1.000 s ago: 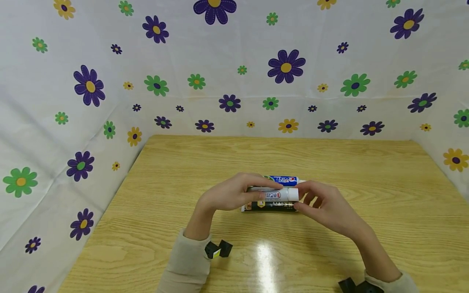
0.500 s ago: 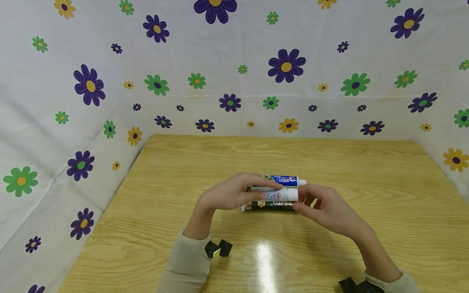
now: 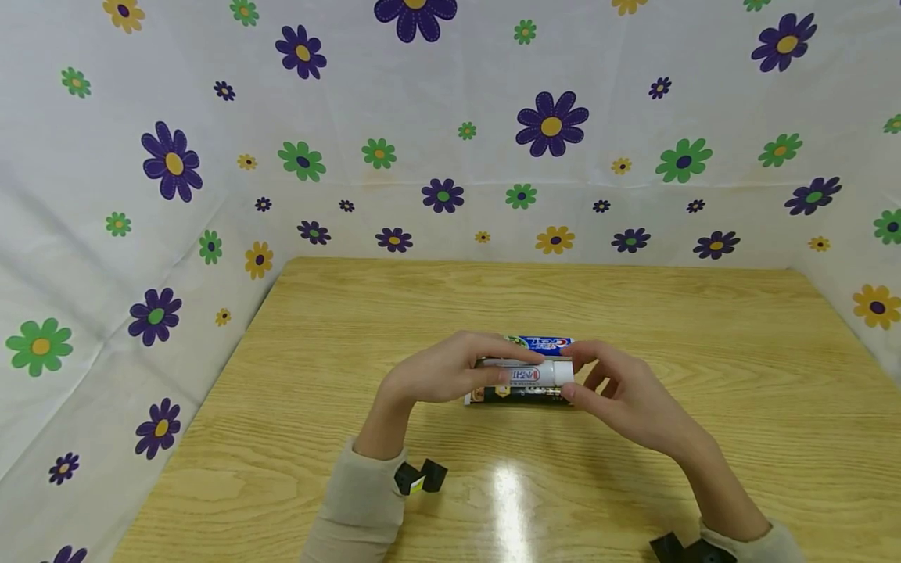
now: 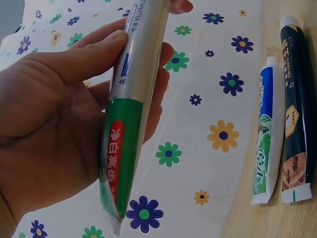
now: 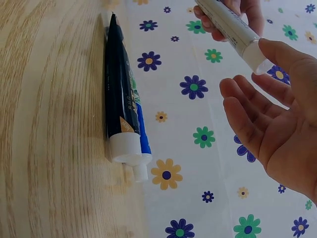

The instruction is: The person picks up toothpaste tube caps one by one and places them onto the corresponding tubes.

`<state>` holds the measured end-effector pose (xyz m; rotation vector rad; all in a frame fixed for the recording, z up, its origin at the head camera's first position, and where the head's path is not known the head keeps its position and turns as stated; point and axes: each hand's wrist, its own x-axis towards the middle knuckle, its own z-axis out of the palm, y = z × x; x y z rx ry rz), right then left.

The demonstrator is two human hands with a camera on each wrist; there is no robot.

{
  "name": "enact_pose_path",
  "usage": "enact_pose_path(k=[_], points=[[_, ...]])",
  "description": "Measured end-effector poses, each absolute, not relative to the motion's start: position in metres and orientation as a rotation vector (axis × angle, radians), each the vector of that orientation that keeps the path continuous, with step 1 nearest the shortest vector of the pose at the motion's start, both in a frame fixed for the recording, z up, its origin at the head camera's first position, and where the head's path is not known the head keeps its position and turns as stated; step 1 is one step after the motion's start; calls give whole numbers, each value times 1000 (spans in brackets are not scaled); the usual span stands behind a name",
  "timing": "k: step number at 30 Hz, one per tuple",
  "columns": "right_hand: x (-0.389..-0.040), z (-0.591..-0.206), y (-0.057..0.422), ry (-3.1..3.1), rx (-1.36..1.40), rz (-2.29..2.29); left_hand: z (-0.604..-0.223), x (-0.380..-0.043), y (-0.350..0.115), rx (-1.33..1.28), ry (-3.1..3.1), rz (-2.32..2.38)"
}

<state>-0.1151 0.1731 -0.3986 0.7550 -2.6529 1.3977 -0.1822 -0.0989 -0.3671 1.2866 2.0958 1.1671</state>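
Note:
My left hand (image 3: 443, 369) grips a silver toothpaste tube (image 3: 524, 374) with a green tail end, held above the table with its white cap (image 3: 563, 373) towards the right. Around that cap, my right hand (image 3: 629, 399) has its thumb and index finger spread apart. In the right wrist view the thumb lies against the cap (image 5: 256, 57), while the other fingers curve loosely below. Beneath the held tube lie a blue and green toothpaste tube (image 4: 266, 134) and a black toothpaste tube (image 4: 296, 109), side by side.
The wood-grain table (image 3: 352, 313) stretches around both hands. A white cloth with printed flowers (image 3: 486, 86) stands behind it and along the sides. Dark camera mounts (image 3: 422, 477) sit on the wrists.
My right thumb and index finger have spread wider around the cap, the index finger rising over its far side. The left hand and its toothpaste tube have stayed nearly still.

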Motion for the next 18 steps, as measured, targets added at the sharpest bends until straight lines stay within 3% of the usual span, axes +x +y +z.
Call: enact_pose_path(k=[18], points=[[-114, -401, 170, -2544, 765, 1390, -368, -181, -96, 1296, 2066, 1159]])
